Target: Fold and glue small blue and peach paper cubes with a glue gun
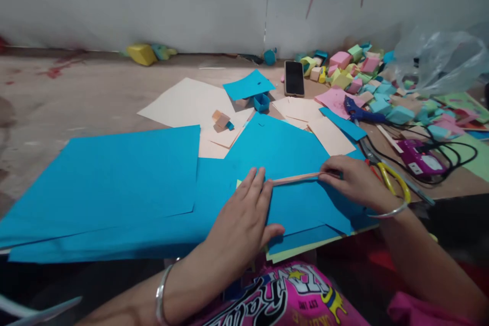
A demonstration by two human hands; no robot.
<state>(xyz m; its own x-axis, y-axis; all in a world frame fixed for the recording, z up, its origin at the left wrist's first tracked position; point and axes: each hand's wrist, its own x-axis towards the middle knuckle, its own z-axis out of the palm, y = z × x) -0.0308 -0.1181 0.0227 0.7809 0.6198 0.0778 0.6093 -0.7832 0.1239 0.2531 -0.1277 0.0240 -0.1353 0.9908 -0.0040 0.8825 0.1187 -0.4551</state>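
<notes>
A narrow folded strip of peach paper (296,179) lies across the blue paper sheets (278,137) in front of me. My left hand (244,214) rests flat on the blue sheets, fingers stretched out, with its fingertips at the strip's left end. At the strip's other end, my right hand (347,178) pinches the paper between thumb and fingers. Another large blue sheet (114,178) spreads to the left. Beyond it are pale peach sheets (179,102) and a small peach folded box (221,120).
Scissors (389,178) with yellow handles, a purple device (422,158) with a black cable, and a blue glue gun (362,112) lie at right. Behind them sit a heap of coloured paper boxes (382,91), a clear plastic bag (439,61) and a phone (294,79).
</notes>
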